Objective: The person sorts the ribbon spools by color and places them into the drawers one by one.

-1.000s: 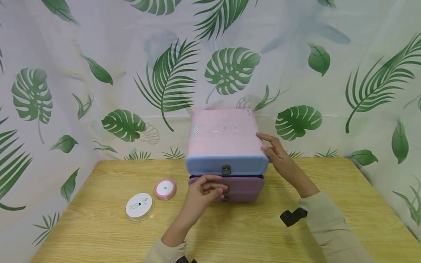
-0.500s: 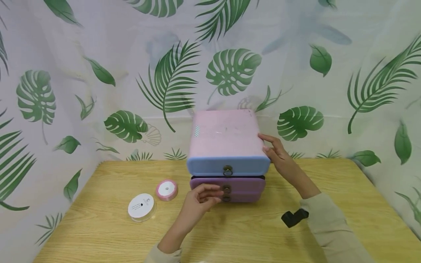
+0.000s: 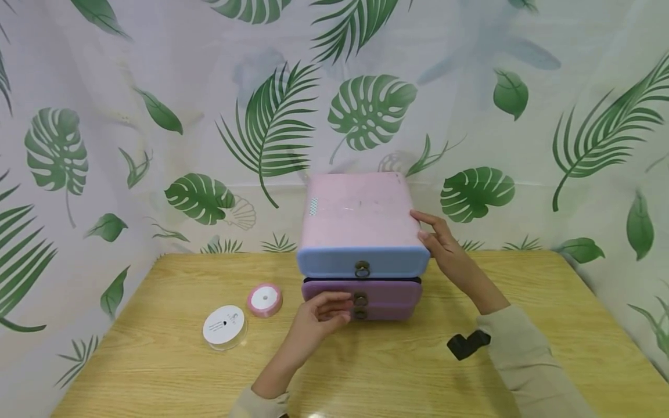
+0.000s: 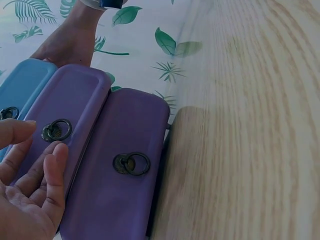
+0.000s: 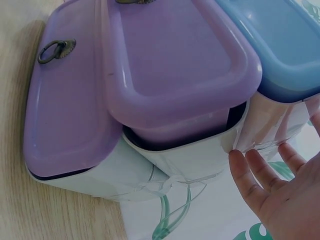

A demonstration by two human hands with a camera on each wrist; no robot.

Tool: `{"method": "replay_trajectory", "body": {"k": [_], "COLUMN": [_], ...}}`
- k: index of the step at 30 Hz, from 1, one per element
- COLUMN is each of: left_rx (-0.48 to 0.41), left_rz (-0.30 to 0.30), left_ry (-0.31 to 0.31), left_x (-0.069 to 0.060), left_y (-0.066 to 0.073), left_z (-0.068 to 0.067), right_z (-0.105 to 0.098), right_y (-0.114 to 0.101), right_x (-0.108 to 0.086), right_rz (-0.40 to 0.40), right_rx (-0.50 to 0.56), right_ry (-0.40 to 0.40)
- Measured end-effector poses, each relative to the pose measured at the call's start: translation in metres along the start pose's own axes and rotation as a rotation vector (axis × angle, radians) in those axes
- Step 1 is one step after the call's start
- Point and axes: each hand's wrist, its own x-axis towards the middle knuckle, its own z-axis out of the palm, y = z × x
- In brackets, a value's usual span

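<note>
White spool (image 3: 223,325) on the wooden table (image 3: 157,380), pink-rimmed spool (image 3: 263,298) just beside it, leaf-print cloth (image 3: 366,40) behind

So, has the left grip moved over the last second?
Yes, slightly: in the head view, the left grip has shifted down and leftward, judged against the blue drawer front.

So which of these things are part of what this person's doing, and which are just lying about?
In the job, it seems:
middle purple drawer, slightly out
its ring pull, close to the left hand
pink-topped box, touched by the right hand

Probably just lying about:
white spool
pink-edged spool
(neither hand touches either)
</note>
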Motion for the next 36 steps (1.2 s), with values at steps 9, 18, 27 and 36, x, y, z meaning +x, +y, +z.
{"method": "replay_trajectory", "body": {"k": [9, 18, 27, 36], "left_rx": [-0.006, -0.078, -0.106, -0.122], "left_rz": [0.01, -0.029, -0.021, -0.043], "left_ry": [-0.014, -0.019, -0.035, -0.011], "left_x": [0.005, 0.015, 0.018, 0.019], "left_y": [-0.007, -0.006, -0.007, -0.004], "left_z": [0.007, 0.015, 0.021, 0.027], "right_z": [0.0, 0.0, -0.001, 0.0], "right_y": [0.0, 0.0, 0.0, -0.002], "right_x": [0.0, 0.0, 0.0, -0.001], "right_rz": [0.001, 0.008, -0.001, 0.006], "right_rx": [0.004, 0.008, -0.003, -0.023], "right_ry": [-0.001, -0.001, -0.002, 0.003]}}
